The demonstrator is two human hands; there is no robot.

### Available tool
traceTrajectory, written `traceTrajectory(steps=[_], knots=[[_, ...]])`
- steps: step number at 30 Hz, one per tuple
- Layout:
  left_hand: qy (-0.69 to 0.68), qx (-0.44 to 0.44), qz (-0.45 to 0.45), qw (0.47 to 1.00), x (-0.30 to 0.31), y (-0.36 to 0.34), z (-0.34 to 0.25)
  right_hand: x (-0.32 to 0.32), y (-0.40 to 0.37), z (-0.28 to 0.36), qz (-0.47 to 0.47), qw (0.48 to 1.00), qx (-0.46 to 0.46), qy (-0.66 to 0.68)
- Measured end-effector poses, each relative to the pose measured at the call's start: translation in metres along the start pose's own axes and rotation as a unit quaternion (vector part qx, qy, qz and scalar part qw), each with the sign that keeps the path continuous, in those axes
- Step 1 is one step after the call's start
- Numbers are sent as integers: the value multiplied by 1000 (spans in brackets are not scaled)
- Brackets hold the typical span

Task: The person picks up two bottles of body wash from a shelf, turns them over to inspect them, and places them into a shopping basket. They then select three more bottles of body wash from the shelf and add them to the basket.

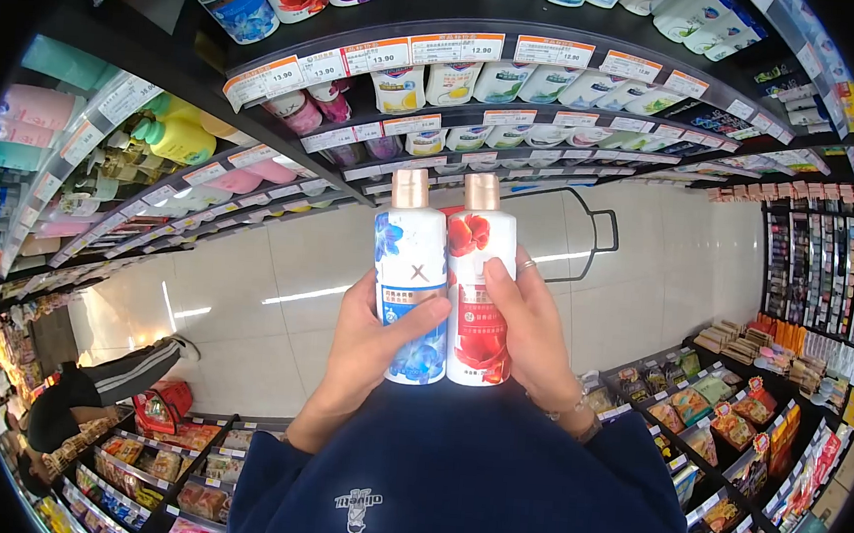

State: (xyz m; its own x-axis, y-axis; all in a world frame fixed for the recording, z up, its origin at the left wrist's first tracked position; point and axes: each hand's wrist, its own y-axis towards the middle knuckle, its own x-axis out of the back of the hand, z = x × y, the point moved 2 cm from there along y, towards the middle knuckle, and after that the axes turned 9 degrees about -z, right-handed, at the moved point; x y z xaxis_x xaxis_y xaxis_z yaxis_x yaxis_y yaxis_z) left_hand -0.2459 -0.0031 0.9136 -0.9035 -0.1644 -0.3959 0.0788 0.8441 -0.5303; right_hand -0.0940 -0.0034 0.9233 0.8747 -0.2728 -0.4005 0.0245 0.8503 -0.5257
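Ahead of you, a dark shelf [364, 39] with white and orange price labels carries plastic bottles; a second shelf [188, 178] on your left holds yellow and pink ones. A black looped frame [616, 230] lies beyond your right hand [532, 323], and at the lower left a person [71, 395] in dark clothing is near a red bag [162, 404]. Open pale tiled floor [663, 283] shows on both sides of your hands, bounded by the shelving. Black display bins [730, 463] at the lower right hold colourful packets [733, 427]. Your left hand [368, 337] is closed around a white plastic bottle with blue flowers [411, 256], your right around a white plastic bottle with red flowers [479, 270]; they sit side by side in front of your navy shirt [492, 469], gold caps pointing away from you.
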Motion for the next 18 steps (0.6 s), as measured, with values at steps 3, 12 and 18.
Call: traceTrajectory(steps=[3,12,18], knots=[[4,5,-2,1000,-1,-2,-1,0,-2,2,7,1000,7,1],[12,-4,-3,1000,-6,-9,-4,1,-6,7,15,1000,16,16],[20,-13,-12,1000,-8,-12,-8,2,-7,10,26,999,26,6]])
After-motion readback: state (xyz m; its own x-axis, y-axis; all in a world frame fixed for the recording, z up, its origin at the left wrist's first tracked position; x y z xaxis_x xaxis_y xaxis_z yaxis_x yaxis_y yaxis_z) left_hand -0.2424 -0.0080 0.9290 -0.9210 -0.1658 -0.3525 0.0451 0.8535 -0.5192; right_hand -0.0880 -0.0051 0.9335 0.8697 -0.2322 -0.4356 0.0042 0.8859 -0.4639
